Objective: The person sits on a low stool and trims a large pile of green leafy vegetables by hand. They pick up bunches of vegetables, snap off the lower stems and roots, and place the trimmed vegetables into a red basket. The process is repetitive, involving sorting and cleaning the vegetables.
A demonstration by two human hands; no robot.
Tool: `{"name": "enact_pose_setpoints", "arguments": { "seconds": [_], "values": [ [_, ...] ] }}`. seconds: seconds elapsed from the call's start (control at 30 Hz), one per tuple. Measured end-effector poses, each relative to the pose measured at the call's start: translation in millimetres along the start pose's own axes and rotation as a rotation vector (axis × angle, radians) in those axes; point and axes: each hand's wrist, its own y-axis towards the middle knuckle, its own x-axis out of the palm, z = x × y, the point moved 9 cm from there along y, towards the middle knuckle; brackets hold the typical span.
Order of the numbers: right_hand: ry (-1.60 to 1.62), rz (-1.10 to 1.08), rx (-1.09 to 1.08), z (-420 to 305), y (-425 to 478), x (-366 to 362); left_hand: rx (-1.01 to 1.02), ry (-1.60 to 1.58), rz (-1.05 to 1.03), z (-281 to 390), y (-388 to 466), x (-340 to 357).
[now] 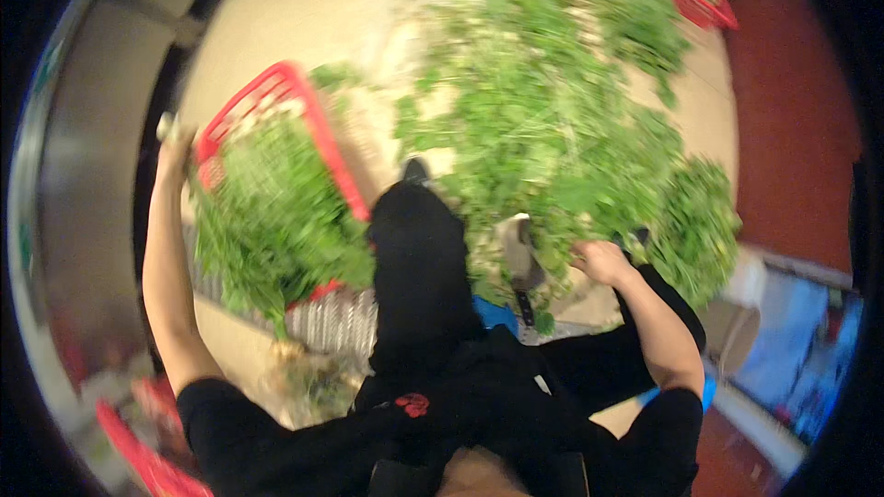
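My left hand (178, 146) is stretched out at the left rim of a red plastic basket (320, 128). A small pale thing (166, 126) shows at its fingers, too blurred to name or to tell whether it is gripped. Leafy greens (276, 200) fill the basket and spill over its near side. My right hand (604, 262) is low over a wide heap of loose leafy greens (545, 131), its fingers bent at the heap's near edge. Whether stems are pinched in it is unclear. A broad-bladed knife (519, 252) with a dark handle lies just left of that hand.
The greens lie on a tan floor (311, 7). A bundle of greens (697, 228) sits beyond my right wrist. Another red basket (697, 3) stands at the far right. Ridged metallic material (331, 324) lies under the left basket. Part of a red basket (141, 455) shows at lower left.
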Motion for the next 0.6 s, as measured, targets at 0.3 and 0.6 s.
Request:
{"name": "enact_pose_setpoints", "arguments": {
  "seconds": [0.3, 0.6],
  "values": [
    [0.154, 0.215, 0.097, 50, 18, 8, -0.243, 0.637, 0.419, -189, 88, 78],
    [0.196, 0.788, 0.291, 121, 163, -114, 0.166, 0.313, 0.154, -60, 33, 113]
  ]
}}
